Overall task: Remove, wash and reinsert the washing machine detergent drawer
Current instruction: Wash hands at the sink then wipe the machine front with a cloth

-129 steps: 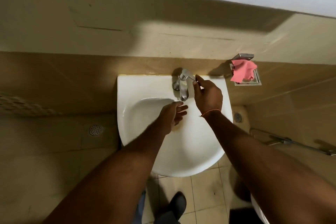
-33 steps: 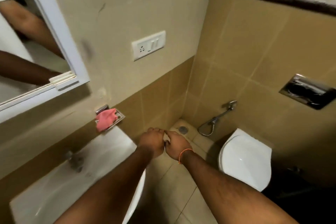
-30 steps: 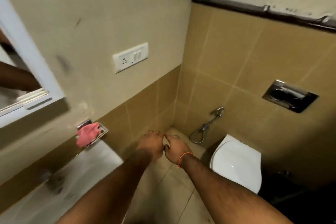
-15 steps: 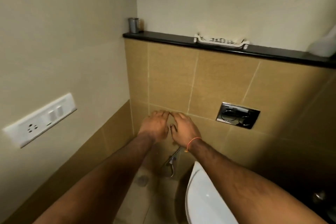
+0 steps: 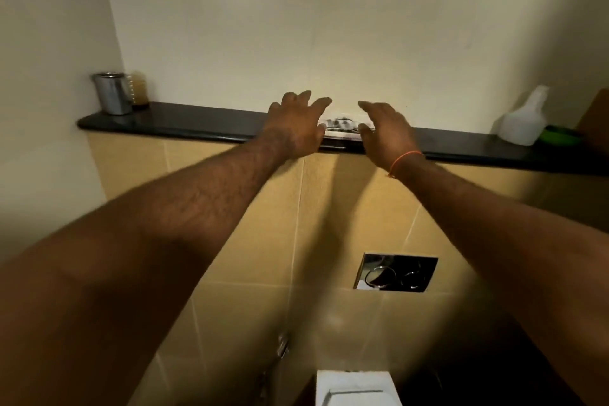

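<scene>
**Both hands spread at the ledge, the drawer between them**

The left hand (image 5: 296,128) and the right hand (image 5: 384,132) were stretched out at arm's length toward the black ledge (image 5: 197,125), fingers apart and holding nothing. The white detergent drawer (image 5: 341,127) lay on the ledge in the gap between them, mostly hidden; whether either hand touched it could not be told. An orange thread (image 5: 403,160) circled the right wrist. At ten o'clock from the hands a steel cup (image 5: 110,92) stood on the ledge's end, an amber jar (image 5: 140,89) just beside it. At three o'clock sat a white spray bottle (image 5: 524,119), a green object (image 5: 560,135) beside it. At five o'clock, on the tiled wall, was the chrome flush plate (image 5: 395,272).
</scene>
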